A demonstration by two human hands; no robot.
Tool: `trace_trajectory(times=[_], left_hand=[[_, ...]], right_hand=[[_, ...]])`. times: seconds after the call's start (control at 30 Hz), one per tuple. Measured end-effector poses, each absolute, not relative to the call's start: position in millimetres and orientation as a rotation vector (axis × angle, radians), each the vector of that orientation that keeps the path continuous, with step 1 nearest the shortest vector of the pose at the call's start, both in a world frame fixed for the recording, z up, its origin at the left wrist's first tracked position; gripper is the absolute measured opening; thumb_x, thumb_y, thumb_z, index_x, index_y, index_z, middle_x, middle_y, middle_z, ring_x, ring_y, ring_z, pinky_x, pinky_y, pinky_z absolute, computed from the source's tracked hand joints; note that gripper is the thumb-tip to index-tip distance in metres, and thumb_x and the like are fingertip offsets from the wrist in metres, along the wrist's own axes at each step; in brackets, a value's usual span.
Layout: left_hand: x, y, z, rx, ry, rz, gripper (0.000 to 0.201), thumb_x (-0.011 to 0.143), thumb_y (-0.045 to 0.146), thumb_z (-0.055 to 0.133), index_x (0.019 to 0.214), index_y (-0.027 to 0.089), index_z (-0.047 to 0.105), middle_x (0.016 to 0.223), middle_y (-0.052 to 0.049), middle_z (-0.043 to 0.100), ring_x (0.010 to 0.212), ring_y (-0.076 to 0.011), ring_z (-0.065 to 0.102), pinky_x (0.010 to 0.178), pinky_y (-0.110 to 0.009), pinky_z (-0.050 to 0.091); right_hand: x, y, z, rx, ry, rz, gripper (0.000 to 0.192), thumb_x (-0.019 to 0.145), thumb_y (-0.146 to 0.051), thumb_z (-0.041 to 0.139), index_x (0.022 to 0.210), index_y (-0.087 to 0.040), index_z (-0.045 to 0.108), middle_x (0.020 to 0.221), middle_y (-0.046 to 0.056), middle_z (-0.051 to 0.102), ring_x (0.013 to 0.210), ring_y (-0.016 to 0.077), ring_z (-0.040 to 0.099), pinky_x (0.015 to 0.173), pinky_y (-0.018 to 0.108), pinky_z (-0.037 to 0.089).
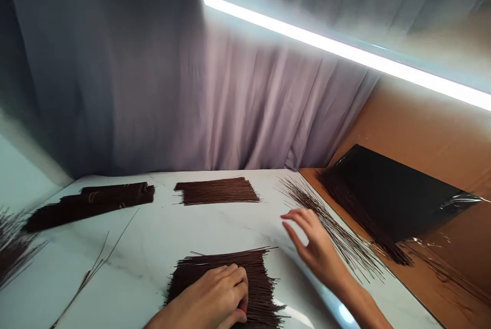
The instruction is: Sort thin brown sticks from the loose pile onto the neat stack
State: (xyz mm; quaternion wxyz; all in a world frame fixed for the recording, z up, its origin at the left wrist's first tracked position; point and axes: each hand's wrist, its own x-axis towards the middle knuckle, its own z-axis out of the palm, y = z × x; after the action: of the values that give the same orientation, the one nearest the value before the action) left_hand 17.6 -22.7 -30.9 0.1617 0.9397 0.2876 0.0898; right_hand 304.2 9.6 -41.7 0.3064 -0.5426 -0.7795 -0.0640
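My left hand (215, 295) lies palm down on a flat pile of thin dark brown sticks (257, 272) at the near middle of the white table (153, 252). Its fingers are curled over the sticks, pressing on them. My right hand (312, 244) hovers to the right with fingers spread and nothing in it, close to a loose fan of sticks (330, 226) along the table's right edge.
A tidy stick bundle (217, 191) lies at the far middle, and tied rolls of sticks (92, 203) at the far left. More sticks (11, 247) poke in at the left edge. A large dark stick stack in clear film (387, 196) rests on brown cardboard (441, 134). A grey curtain (230, 104) hangs behind.
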Motion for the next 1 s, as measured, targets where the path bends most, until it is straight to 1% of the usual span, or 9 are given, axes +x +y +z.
trace_trajectory(times=[0.13, 0.2, 0.4, 0.57, 0.67, 0.73, 0.8, 0.87, 1.0], left_hand=[[21, -19, -53, 2.799, 0.850, 0.237, 0.019, 0.086, 0.025, 0.082, 0.085, 0.020, 0.064, 0.093, -0.002, 0.072, 0.086, -0.0230, 0.070, 0.079, -0.030, 0.052], [22, -18, -57, 2.807, 0.869, 0.258, 0.018, 0.088, 0.023, 0.080, 0.087, 0.019, 0.063, 0.092, -0.002, 0.072, 0.083, -0.0225, 0.070, 0.076, -0.029, 0.052], [22, -20, -34, 2.739, 0.948, 0.345, 0.020, 0.090, 0.001, 0.067, 0.099, 0.018, 0.059, 0.091, -0.002, 0.072, 0.079, -0.0198, 0.073, 0.068, -0.026, 0.050], [26, -20, -28, 3.011, 0.924, 0.478, 0.011, 0.098, 0.006, 0.055, 0.100, 0.015, 0.061, 0.091, -0.006, 0.073, 0.086, -0.0246, 0.073, 0.082, -0.033, 0.052], [25, -17, -24, 3.110, 0.799, 0.536, 0.017, 0.098, 0.004, 0.048, 0.096, 0.016, 0.061, 0.084, -0.005, 0.071, 0.078, -0.0234, 0.069, 0.076, -0.035, 0.051], [21, -13, -17, 3.058, 0.792, 0.570, 0.016, 0.100, 0.007, 0.049, 0.096, 0.018, 0.060, 0.085, -0.003, 0.069, 0.077, -0.0227, 0.067, 0.072, -0.035, 0.050], [15, -10, -9, 2.886, 0.913, 0.662, 0.008, 0.101, 0.014, 0.054, 0.105, 0.020, 0.058, 0.096, -0.004, 0.070, 0.087, -0.0238, 0.067, 0.079, -0.036, 0.050], [9, -7, -4, 2.634, 1.125, 0.772, 0.013, 0.100, 0.023, 0.059, 0.112, 0.023, 0.055, 0.108, -0.004, 0.067, 0.097, -0.0246, 0.066, 0.086, -0.036, 0.050], [9, -8, -11, 2.270, 1.405, 0.721, 0.013, 0.098, 0.034, 0.061, 0.099, 0.023, 0.054, 0.100, -0.003, 0.063, 0.093, -0.0238, 0.064, 0.081, -0.035, 0.050]], right_hand=[[252, -9, -41, -1.186, -2.271, 0.043, 0.020, 0.104, -0.026, 0.049, 0.110, -0.022, 0.067, 0.104, 0.011, 0.067, 0.093, 0.0253, 0.060, 0.079, 0.039, 0.052], [245, -13, -40, -1.155, -2.247, 0.126, 0.019, 0.103, -0.026, 0.050, 0.107, -0.022, 0.068, 0.103, 0.011, 0.067, 0.091, 0.0256, 0.060, 0.078, 0.040, 0.053], [248, -33, -4, -1.096, -2.108, 0.861, 0.019, 0.103, -0.038, 0.057, 0.105, -0.029, 0.073, 0.098, 0.004, 0.072, 0.090, 0.0222, 0.066, 0.084, 0.034, 0.054], [248, -42, 5, -1.191, -1.997, 1.091, 0.026, 0.094, -0.052, 0.068, 0.097, -0.030, 0.081, 0.084, 0.004, 0.077, 0.078, 0.0235, 0.070, 0.075, 0.033, 0.055], [248, -37, -3, -1.164, -1.938, 1.248, 0.034, 0.093, -0.055, 0.066, 0.099, -0.025, 0.081, 0.082, 0.005, 0.076, 0.068, 0.0205, 0.068, 0.065, 0.030, 0.055], [250, -34, -9, -1.138, -1.953, 1.287, 0.037, 0.094, -0.056, 0.064, 0.103, -0.024, 0.080, 0.083, 0.005, 0.075, 0.065, 0.0188, 0.067, 0.063, 0.029, 0.055], [254, -33, -13, -1.173, -1.980, 1.207, 0.036, 0.097, -0.055, 0.060, 0.104, -0.025, 0.078, 0.088, 0.005, 0.075, 0.071, 0.0196, 0.067, 0.065, 0.029, 0.054], [260, -30, -15, -1.254, -1.976, 1.046, 0.033, 0.099, -0.053, 0.057, 0.100, -0.026, 0.076, 0.090, 0.004, 0.073, 0.079, 0.0209, 0.066, 0.069, 0.030, 0.053], [275, -19, -21, -1.380, -1.912, 0.848, 0.036, 0.104, -0.050, 0.046, 0.091, -0.022, 0.065, 0.080, 0.002, 0.066, 0.072, 0.0187, 0.060, 0.065, 0.029, 0.047]])
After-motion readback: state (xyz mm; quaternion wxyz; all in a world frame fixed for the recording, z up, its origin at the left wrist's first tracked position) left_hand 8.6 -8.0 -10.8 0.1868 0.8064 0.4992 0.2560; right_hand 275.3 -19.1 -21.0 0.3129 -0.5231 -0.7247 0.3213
